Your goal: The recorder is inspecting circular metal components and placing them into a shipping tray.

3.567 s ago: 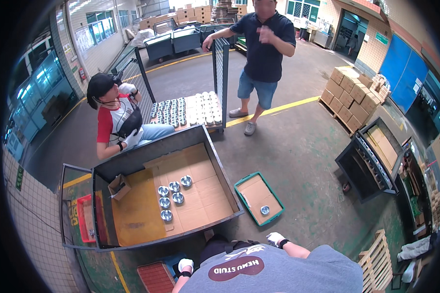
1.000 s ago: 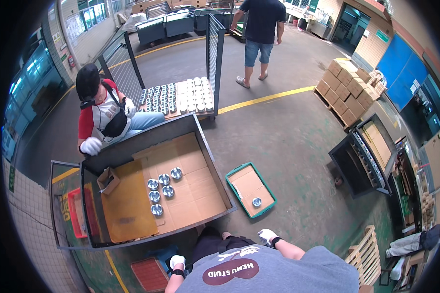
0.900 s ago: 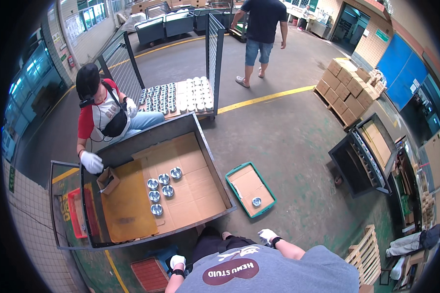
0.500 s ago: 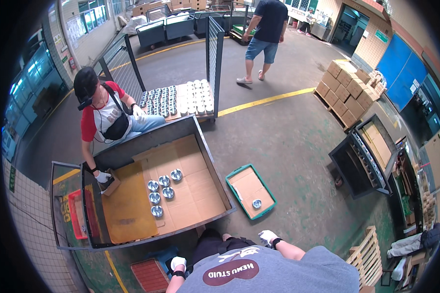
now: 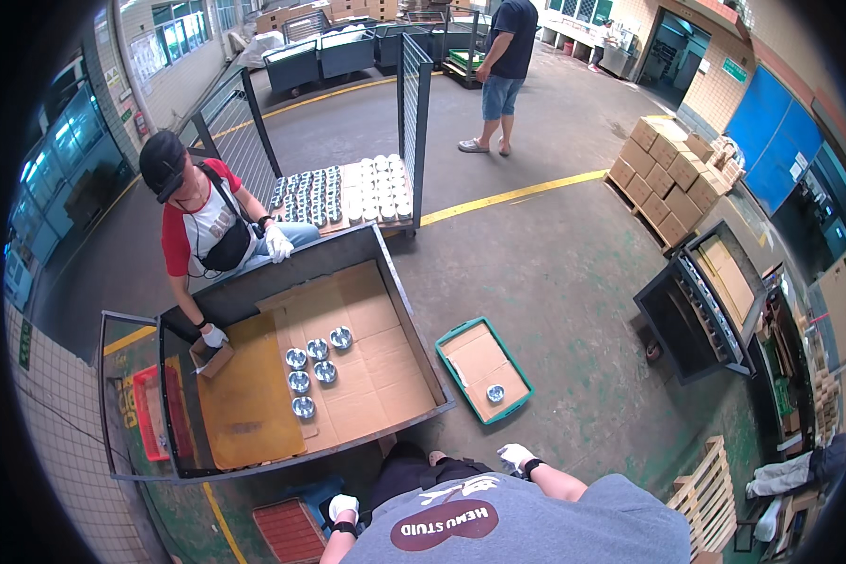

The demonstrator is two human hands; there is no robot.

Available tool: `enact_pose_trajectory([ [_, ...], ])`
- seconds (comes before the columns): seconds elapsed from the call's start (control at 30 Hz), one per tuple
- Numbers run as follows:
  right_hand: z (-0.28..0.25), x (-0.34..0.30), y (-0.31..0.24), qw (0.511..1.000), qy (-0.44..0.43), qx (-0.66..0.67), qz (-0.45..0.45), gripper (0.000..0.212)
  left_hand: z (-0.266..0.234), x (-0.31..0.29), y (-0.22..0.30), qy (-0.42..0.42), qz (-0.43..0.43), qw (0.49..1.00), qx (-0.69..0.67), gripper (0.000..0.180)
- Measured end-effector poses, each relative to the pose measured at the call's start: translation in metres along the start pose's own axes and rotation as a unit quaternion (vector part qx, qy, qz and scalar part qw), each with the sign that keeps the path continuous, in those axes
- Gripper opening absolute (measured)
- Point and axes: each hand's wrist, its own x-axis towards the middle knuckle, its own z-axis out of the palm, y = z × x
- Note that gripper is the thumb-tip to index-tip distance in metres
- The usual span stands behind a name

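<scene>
My left hand, in a white glove, rests low beside my lap, its fingers loosely extended and holding nothing I can see. My right hand, also white-gloved, lies at my other side with fingers apart and nothing in it. Ahead of the right hand, a green-rimmed tray lined with cardboard stands on the floor with one shiny round metal part inside. Left of it is a large dark metal bin lined with cardboard, where several similar round metal parts stand.
Across the bin a co-worker grips a small cardboard box. Behind stands a caged pallet with rows of parts. Another person is farther back. Stacked cartons, a dark cart and a wooden pallet line the right.
The co-worker's box hand has shifted slightly right, and their other hand has come down toward the bin's rim. The standing person has turned and brought their feet together. My hands have not moved.
</scene>
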Motion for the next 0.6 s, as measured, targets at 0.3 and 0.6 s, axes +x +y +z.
enact_pose_trajectory([
  [0.3, -0.003, 0.0, 0.003, 1.0, 0.011, 0.011, 0.016, 0.028, 0.027, -0.046, -0.016, 0.027, -0.054, 0.994, -0.094, 0.026],
  [0.6, -0.002, 0.002, 0.003, 0.998, 0.013, -0.055, -0.018, 0.027, -0.006, -0.001, 0.001, 0.0, -0.01, 1.0, -0.004, 0.024],
])
